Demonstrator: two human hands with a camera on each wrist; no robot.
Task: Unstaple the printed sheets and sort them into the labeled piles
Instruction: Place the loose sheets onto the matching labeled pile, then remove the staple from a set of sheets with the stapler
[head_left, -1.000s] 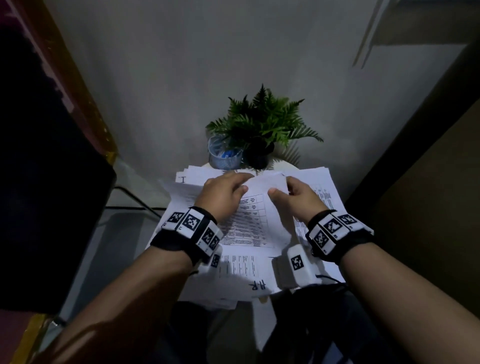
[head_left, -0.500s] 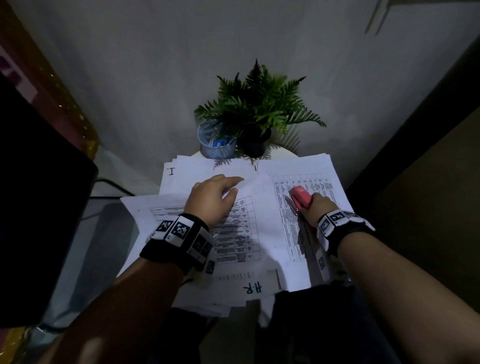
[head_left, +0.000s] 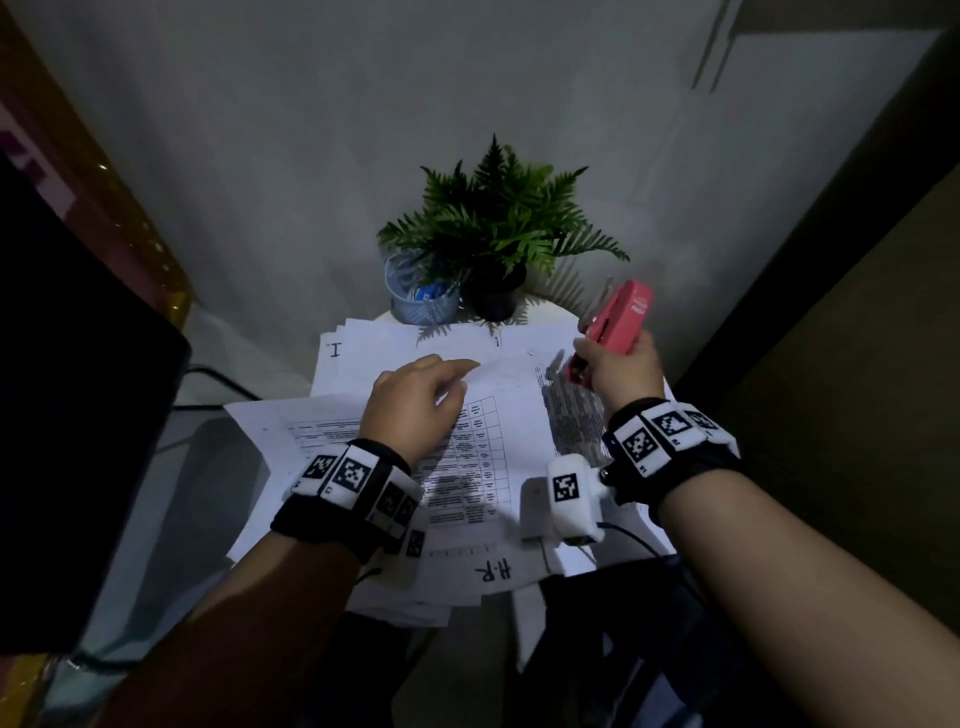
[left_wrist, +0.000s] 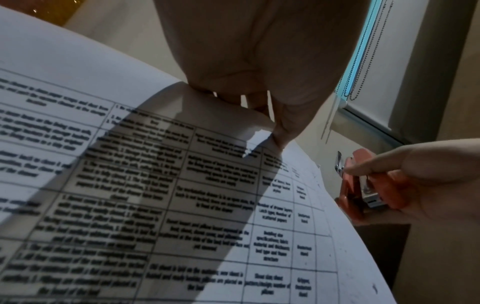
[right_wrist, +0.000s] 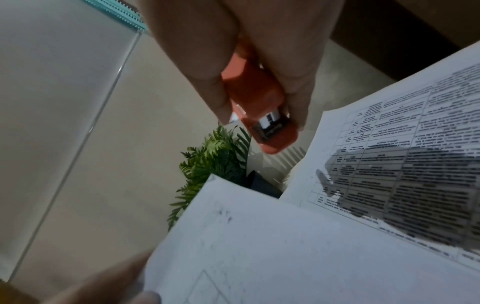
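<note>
The stapled printed sheets (head_left: 483, 447) with a table on them lie tilted over the paper piles on the small white table (head_left: 553, 314). My left hand (head_left: 452, 376) pinches their top edge, thumb on the front and fingers behind (left_wrist: 259, 102). My right hand (head_left: 608, 364) grips a pink stapler (head_left: 621, 322), raised above the right pile (head_left: 571, 415), metal end (right_wrist: 270, 123) pointing away from the wrist. A pile marked "I" (head_left: 335, 349) sits at the back left. A label "H-R" (head_left: 493, 571) lies at the front.
A potted fern (head_left: 498, 228) and a mesh cup (head_left: 423, 299) stand at the table's back edge against the wall. A large dark object (head_left: 78, 415) fills the left side. Paper overhangs the table's front and left edges.
My right hand took the pink stapler off the right pile and lifted it up and to the right. My left hand stayed at the sheets' top edge.
</note>
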